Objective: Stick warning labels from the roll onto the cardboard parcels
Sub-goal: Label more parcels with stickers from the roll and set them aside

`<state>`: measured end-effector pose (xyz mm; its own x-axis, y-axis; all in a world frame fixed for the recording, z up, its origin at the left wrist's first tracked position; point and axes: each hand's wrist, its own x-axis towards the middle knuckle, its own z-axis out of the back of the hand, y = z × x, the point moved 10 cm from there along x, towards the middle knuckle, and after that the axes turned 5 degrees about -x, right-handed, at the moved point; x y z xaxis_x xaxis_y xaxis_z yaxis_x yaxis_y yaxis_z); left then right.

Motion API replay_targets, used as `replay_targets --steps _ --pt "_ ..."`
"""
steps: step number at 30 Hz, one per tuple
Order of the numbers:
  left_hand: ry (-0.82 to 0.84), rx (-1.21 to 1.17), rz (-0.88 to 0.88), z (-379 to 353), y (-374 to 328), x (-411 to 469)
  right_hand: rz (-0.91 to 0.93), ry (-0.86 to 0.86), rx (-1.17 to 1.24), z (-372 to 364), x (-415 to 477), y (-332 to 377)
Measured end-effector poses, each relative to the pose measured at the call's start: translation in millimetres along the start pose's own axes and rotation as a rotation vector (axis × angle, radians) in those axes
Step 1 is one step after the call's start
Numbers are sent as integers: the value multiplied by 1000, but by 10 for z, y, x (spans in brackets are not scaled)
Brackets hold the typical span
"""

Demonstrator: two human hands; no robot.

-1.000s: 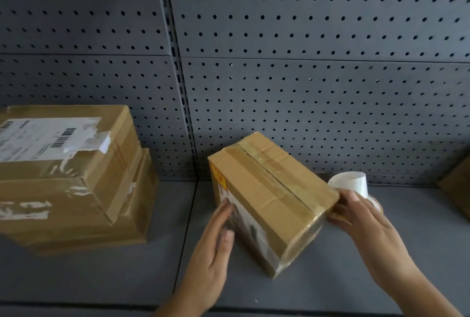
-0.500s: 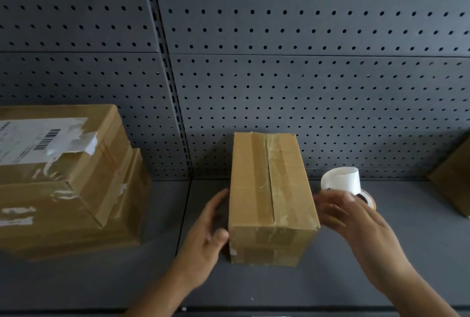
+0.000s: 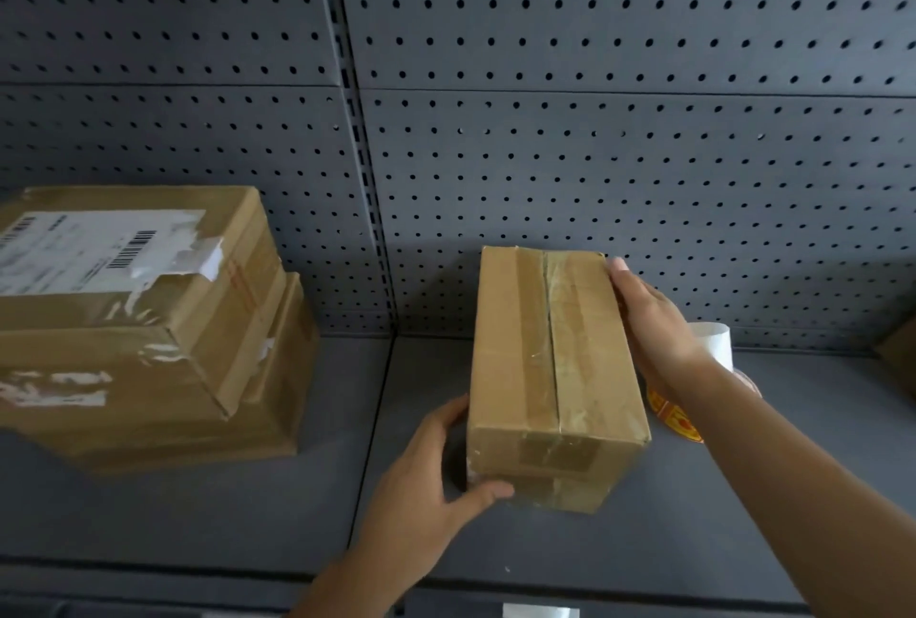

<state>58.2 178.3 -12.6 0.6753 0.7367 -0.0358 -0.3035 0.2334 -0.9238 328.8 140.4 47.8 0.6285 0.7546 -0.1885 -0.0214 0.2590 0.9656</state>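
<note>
A small taped cardboard parcel (image 3: 550, 369) stands on the grey shelf (image 3: 198, 508), its long side pointing at the back wall. My left hand (image 3: 436, 478) grips its near left corner, thumb on the front face. Along the parcel's far right edge lies my right hand (image 3: 649, 315), fingers reaching the back corner. The label roll (image 3: 714, 345), white with yellow-red warning labels (image 3: 676, 414) trailing from it, sits just right of the parcel, mostly hidden behind my right forearm.
Two larger cardboard parcels (image 3: 143, 315) are stacked at the left, the top one carrying a white barcode label. A grey pegboard wall (image 3: 595, 146) closes the back. Another box corner (image 3: 899, 360) shows at the right edge.
The parcel was turned from a diagonal pose to straight, taped top up. My right hand slid from its near right corner to the far right edge; my left hand moved to the near left corner.
</note>
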Motion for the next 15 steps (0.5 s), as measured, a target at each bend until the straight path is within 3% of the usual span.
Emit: replay_targets --steps 5,15 --pt "-42 42 20 167 67 106 74 -39 7 126 -152 17" --pt "-326 80 -19 635 121 376 120 -107 -59 527 -1046 -375"
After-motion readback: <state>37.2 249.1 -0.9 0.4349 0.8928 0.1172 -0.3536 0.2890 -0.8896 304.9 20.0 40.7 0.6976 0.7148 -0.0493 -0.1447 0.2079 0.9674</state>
